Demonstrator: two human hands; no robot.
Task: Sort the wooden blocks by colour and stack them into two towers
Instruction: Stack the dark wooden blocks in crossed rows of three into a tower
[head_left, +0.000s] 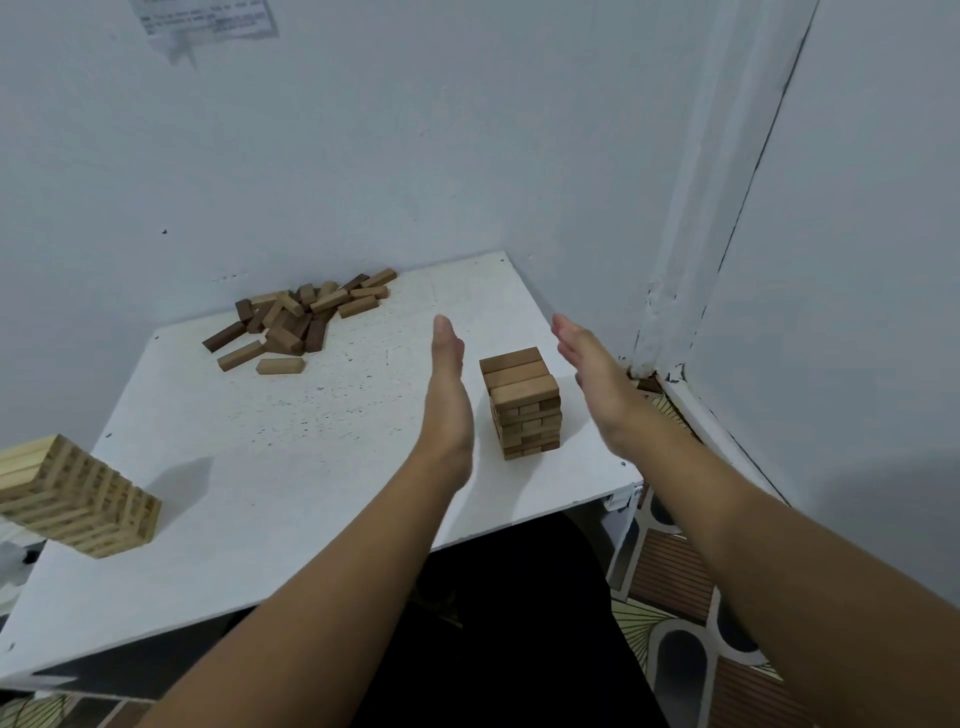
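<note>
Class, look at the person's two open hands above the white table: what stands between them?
In the head view, a short tower of mid-brown wooden blocks stands between the left hand and the right hand; neither touches it.

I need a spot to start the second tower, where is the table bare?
Bare: the broad middle of the table, between the loose block pile at the back, the pale tower at the left edge and the left hand. Crowded: around the brown tower, flanked by both hands.
</note>
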